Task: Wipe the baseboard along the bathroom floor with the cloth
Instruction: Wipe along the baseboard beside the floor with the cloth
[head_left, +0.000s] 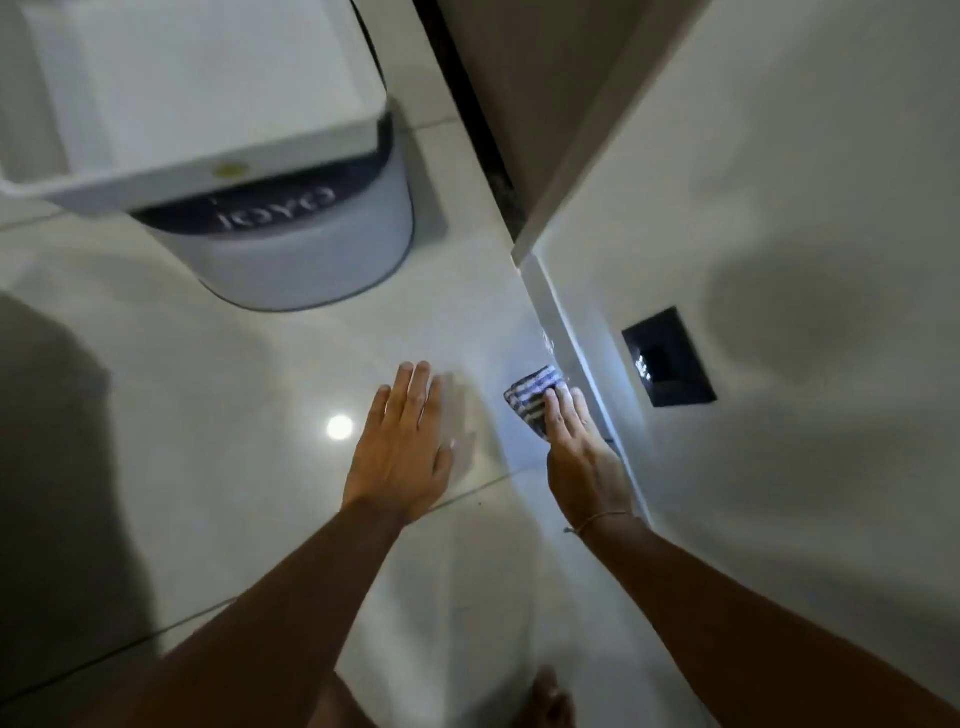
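A white baseboard (563, 332) runs along the foot of the right wall where it meets the glossy floor. A blue-and-white striped cloth (530, 397) lies folded against the baseboard. My right hand (579, 457) presses flat on the cloth, fingers along the baseboard; a thin string bracelet circles that wrist. My left hand (402, 441) rests flat on the floor tile to the left of the cloth, fingers spread and holding nothing.
A white bin with a dark lid rim (311, 244) stands on the floor ahead, under a white fixture (208, 104). A dark square wall plate (667, 358) sits low on the right wall. A dark gap at a door edge (483, 130) runs ahead. My bare foot (550, 696) shows at the bottom.
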